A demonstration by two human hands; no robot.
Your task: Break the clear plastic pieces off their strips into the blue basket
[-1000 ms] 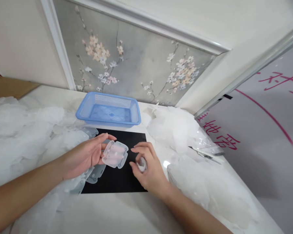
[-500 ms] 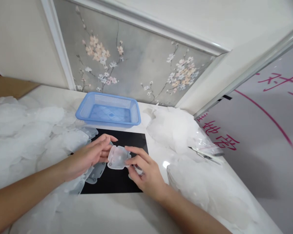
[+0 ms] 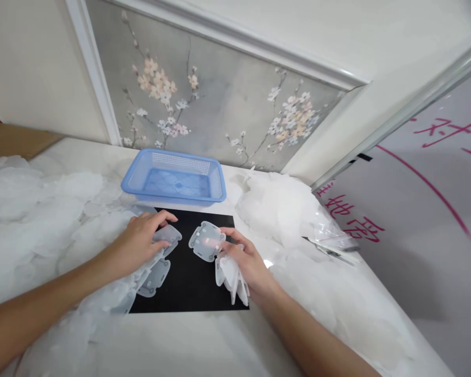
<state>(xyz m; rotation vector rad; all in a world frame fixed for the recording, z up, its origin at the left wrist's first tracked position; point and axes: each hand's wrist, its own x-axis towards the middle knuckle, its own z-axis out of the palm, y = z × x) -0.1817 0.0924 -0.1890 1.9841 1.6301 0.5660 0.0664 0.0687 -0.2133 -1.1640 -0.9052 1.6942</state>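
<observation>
Your right hand (image 3: 245, 262) fingers pinch a translucent plastic piece (image 3: 206, 241) over the black mat (image 3: 188, 283), a stack tucked beneath; your left hand (image 3: 141, 241) fingers press flat on a piece (image 3: 167, 234) at the mat's left edge.

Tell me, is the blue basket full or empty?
Empty, it seems: the basket shows its bare patterned bottom through the open top.

You have a pale, glossy surface (image 3: 188, 340) in front of you. A black mat (image 3: 192, 285) lies flat at its middle, a blue basket (image 3: 172, 180) stands just behind the mat, and heaps of translucent plastic pieces (image 3: 31, 220) lie on both sides.
</observation>
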